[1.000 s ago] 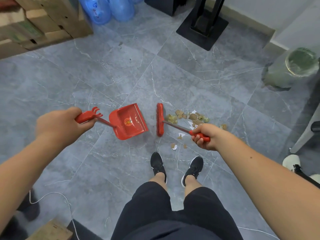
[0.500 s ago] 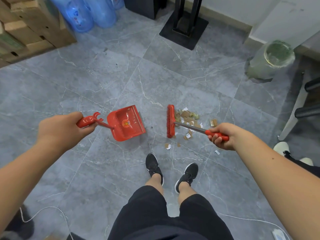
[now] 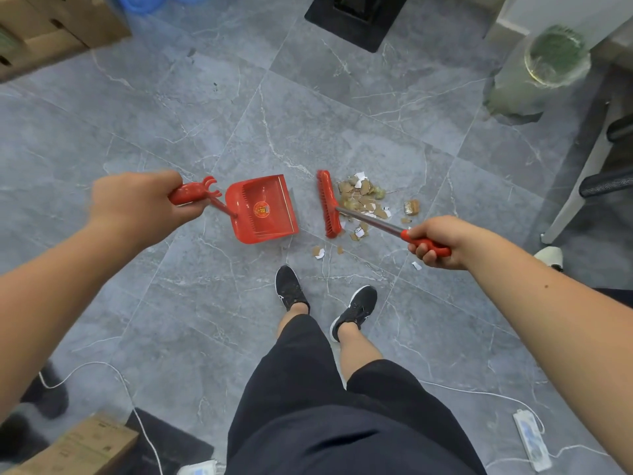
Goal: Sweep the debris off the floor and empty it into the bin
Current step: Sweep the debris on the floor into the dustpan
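The left hand (image 3: pixel 137 204) is wrapped tight around the red dustpan (image 3: pixel 262 209) handle; the right hand (image 3: pixel 442 241) is closed on the red broom (image 3: pixel 329 204) grip. The debris (image 3: pixel 363 200) lies on the grey floor (image 3: pixel 205 125) just right of the broom head. The bin (image 3: pixel 537 70) stands far right, well apart.
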### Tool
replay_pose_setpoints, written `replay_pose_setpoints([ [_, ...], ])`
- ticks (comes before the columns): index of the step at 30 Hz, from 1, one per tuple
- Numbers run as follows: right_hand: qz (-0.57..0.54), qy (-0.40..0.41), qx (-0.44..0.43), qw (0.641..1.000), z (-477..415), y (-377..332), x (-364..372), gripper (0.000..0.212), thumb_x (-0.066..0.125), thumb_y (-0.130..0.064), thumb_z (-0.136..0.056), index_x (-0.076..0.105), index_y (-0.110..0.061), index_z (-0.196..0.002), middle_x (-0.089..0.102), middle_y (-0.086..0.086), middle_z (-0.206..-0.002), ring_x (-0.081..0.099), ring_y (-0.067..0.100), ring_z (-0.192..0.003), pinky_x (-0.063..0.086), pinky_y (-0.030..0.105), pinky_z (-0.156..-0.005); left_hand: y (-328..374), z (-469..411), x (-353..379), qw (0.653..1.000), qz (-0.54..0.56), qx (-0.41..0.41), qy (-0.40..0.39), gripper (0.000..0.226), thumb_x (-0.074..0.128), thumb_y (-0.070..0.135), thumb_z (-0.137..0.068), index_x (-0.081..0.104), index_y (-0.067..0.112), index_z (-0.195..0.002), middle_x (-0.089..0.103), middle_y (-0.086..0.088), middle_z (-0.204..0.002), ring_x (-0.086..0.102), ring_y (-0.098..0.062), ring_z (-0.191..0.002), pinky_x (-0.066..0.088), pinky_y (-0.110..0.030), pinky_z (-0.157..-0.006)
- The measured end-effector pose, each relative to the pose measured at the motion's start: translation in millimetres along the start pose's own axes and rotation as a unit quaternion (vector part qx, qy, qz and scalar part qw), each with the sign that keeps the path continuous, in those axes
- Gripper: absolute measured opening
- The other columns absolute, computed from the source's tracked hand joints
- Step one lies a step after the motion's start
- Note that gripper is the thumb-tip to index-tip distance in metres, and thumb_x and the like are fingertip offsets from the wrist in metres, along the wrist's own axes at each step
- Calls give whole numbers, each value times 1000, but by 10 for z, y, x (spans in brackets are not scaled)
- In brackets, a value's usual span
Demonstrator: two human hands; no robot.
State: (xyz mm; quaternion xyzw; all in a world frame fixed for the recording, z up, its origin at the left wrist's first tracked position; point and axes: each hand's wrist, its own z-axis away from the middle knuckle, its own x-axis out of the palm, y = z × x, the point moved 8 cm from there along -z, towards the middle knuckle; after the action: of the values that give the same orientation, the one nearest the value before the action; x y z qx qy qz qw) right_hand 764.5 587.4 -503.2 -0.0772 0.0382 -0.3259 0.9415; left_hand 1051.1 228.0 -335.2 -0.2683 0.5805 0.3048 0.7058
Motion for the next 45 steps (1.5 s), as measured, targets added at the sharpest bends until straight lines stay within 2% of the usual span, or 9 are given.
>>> replay_pose_setpoints([
  [10,57,11,-46,997,227,-51,-261,19,59,-6,-97,59,1,-115,56,10,-71,47,8,-39,37,17,-31,419,15,-85,1000,-4,17,0,59,67,66,-83,50,15,-60,51,-3,-49,51,-29,-48,33,-25,-51],
  [18,11,-54,18,998,313,76,-371,16,54,-8,-100,54,2,-113,53,10,-70,46,6,-36,35,15,-28,445,-21,-201,1000,13,3,4,59,68,64,-83,47,15,-58,51,-3,-49,52,-29,-49,38,-29,-53],
  [22,0,-88,63,994,274,243,-278,14,53,-10,-101,55,1,-109,54,10,-69,46,6,-36,35,15,-26,349,7,-318,1000,5,2,13,59,70,62,-83,43,17,-56,49,-2,-47,48,-27,-45,33,-25,-51],
  [25,17,-97,72,993,208,332,-189,22,55,-11,-100,56,0,-120,55,10,-68,46,7,-37,36,16,-27,261,32,-330,1000,-15,4,6,59,74,60,-81,44,17,-56,47,-2,-46,45,-27,-45,32,-25,-51],
  [27,50,-88,65,993,164,384,-135,34,57,-11,-99,55,-1,-131,57,10,-68,47,7,-38,36,16,-28,195,44,-322,1000,-25,-3,3,58,74,59,-81,47,15,-57,48,-2,-47,47,-28,-46,31,-24,-51],
  [29,87,-73,53,992,158,412,-94,37,59,-11,-98,55,1,-133,57,10,-68,46,8,-40,37,17,-29,126,52,-294,999,-34,-11,-7,57,73,60,-82,49,14,-58,50,-1,-48,50,-29,-48,31,-25,-51],
  [37,104,12,12,994,231,135,-272,23,61,-9,-96,61,0,-117,58,11,-67,47,8,-35,37,16,-30,-43,38,-247,999,-28,-27,-16,57,70,64,-81,48,17,-57,51,0,-48,52,-27,-48,35,-27,-52],
  [45,82,62,-37,994,398,-21,-466,29,60,-6,-95,62,6,-122,58,10,-68,48,9,-39,38,18,-32,34,-38,-330,1000,4,-14,0,58,68,64,-82,49,16,-56,51,-2,-47,52,-26,-46,37,-26,-50],
])
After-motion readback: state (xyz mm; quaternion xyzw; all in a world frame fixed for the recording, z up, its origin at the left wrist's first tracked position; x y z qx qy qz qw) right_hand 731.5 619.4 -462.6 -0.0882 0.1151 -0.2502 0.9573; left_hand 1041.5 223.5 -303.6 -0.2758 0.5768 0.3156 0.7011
